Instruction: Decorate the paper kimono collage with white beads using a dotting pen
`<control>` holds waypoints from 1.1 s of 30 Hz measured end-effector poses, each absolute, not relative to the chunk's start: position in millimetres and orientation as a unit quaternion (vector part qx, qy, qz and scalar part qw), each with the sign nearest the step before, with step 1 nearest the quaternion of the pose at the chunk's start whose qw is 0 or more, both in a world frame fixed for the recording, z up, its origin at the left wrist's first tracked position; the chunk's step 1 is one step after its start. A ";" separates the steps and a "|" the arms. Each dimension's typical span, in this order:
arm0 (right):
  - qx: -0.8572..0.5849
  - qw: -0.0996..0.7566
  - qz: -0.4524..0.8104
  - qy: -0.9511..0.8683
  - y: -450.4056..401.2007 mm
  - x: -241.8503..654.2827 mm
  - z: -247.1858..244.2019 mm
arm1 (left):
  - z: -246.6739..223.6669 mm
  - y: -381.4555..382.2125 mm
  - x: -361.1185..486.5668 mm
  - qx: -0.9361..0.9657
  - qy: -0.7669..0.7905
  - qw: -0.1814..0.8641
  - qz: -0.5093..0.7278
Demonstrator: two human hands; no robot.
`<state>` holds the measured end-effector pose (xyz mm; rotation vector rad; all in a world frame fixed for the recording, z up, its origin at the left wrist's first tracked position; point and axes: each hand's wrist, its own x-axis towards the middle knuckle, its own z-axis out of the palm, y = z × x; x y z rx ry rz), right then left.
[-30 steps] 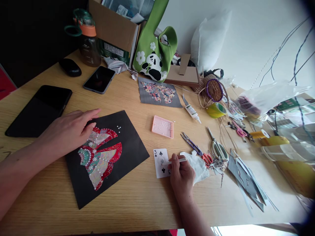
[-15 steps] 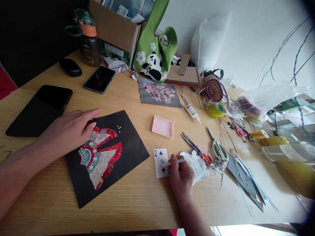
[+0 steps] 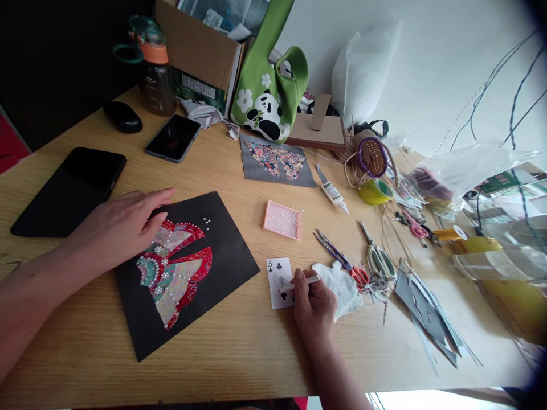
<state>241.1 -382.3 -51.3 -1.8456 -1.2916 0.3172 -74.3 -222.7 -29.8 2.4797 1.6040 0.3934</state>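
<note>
My right hand pinches a thin white stick, its tip at the clear blob on a three-of-clubs playing card. Beside that hand lies a crumpled white cloth. My left hand rests open, fingers stretched, over the upper left of a black sheet. On this sheet is a red, green and cream fabric piece trimmed with white beads; my left hand hides part of its edge. Several loose beads sit near its top. A pink tray of small beads stands beyond the card.
Right of the card lie purple-and-red snips, scissors and grey strips. A glue tube and a patterned cutout on grey sheet lie behind. Left are a tablet, phone, mouse and bottle.
My right hand has shifted very slightly left with the white stick, whose tip stays at the card. My left hand rests in the same place.
</note>
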 end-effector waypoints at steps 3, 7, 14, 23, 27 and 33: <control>-0.737 0.423 0.127 -0.511 -382.8 241.5 -51.9 | -30.3 -222.6 -75.2 0.831 0.536 0.080 0.128; -0.731 0.423 0.128 -0.520 -383.1 241.9 -52.5 | -30.0 -222.5 -76.1 0.834 0.532 0.079 0.123; -0.715 0.425 0.116 -0.543 -383.7 243.9 -55.6 | -25.3 -224.6 -73.9 0.836 0.530 0.089 0.112; -0.698 0.426 0.108 -0.565 -382.1 243.1 -53.9 | -25.8 -228.7 -71.5 0.837 0.526 0.077 0.125; -0.698 0.454 0.118 -0.540 -380.8 242.9 -53.4 | -16.7 -229.1 -72.2 0.830 0.535 0.096 0.124; -0.708 0.483 0.149 -0.493 -381.6 245.3 -50.6 | 13.4 -258.9 -56.4 0.849 0.483 0.000 0.212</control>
